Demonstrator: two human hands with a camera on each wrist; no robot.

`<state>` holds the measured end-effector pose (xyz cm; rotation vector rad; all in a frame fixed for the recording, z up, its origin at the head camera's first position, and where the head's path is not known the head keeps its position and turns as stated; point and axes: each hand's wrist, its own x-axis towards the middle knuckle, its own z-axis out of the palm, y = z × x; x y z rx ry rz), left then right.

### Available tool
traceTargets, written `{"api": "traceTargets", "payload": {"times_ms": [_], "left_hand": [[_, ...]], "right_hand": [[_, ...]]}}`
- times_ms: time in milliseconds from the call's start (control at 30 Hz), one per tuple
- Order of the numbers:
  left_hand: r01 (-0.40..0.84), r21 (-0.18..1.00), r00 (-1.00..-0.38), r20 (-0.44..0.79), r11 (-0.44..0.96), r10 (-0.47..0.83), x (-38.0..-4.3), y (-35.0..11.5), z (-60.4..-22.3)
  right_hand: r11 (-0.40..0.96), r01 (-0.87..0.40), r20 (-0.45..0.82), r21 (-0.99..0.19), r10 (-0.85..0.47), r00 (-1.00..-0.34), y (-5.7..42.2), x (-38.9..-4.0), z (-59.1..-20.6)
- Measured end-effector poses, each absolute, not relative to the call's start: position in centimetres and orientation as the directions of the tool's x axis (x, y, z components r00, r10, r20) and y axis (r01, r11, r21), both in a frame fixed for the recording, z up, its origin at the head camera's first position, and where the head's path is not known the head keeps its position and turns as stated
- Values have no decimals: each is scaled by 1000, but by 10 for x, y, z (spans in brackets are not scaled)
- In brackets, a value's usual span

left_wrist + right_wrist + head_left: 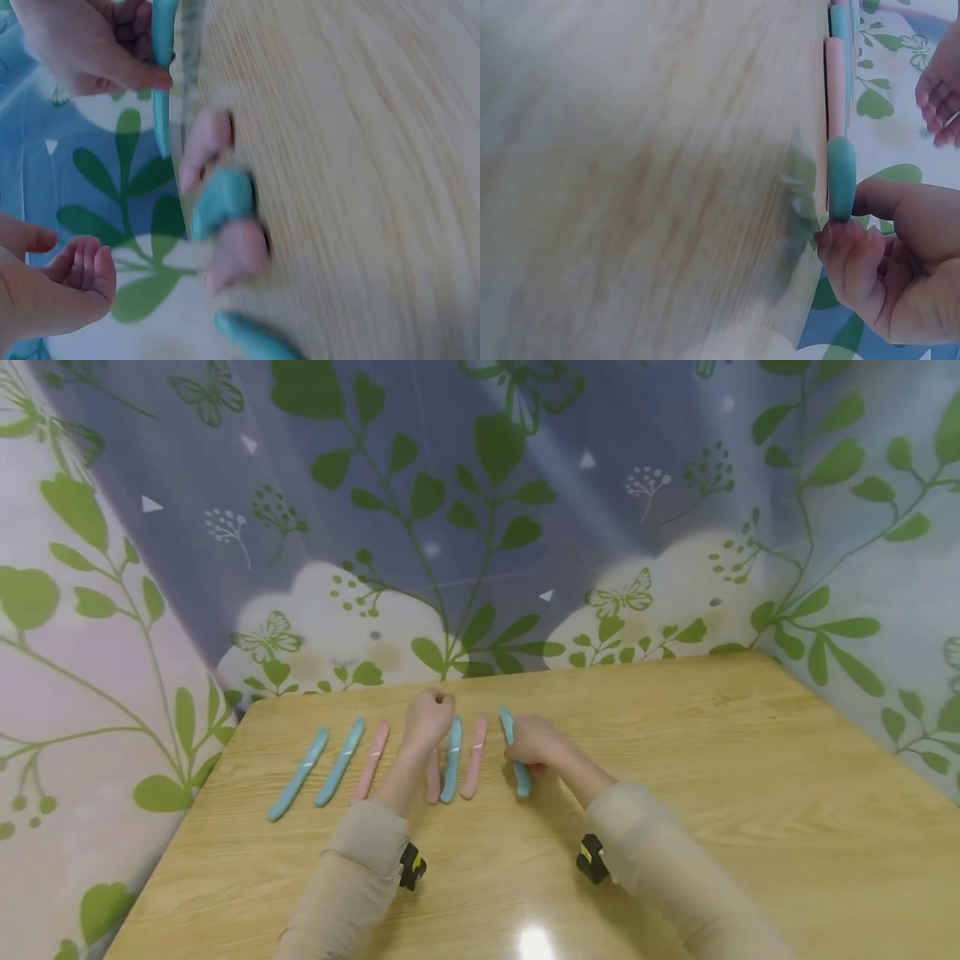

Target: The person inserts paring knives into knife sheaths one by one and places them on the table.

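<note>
My right hand [536,742] pinches a slim blue stick [521,777] between thumb and fingers, at the right end of a row of blue and pink sticks. Each is long and smooth, with a narrower far end; some show a small white mark near the middle. The right wrist view shows the fingertips at the side of the held blue stick [841,176]. My left hand [430,722] hovers over the row, fingers loosely curled around nothing. Its forearm partly covers a pink stick [432,781]. Just right of it lie a blue stick [452,764] and a pink stick [475,760].
Left of my left arm lie two blue sticks, the outer blue stick [297,777] and the inner blue stick [341,764], plus a pink stick [371,762]. All rest on a wooden table [735,777]. A leaf-patterned curtain [480,527] hangs behind its far edge.
</note>
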<state>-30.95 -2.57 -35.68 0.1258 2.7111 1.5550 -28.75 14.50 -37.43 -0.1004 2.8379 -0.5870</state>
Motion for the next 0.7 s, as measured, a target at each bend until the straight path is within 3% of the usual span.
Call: {"api": "traceTargets", "payload": {"times_ms": [333, 700], "left_hand": [[159, 635, -987, 112, 756, 113, -308, -72, -354], [127, 598, -992, 87, 792, 93, -306, -88, -352]], "right_hand": [[944, -13, -283, -329, -112, -952, 147, -299, -377], [952, 80, -360, -295, -34, -932, 157, -301, -377]]}}
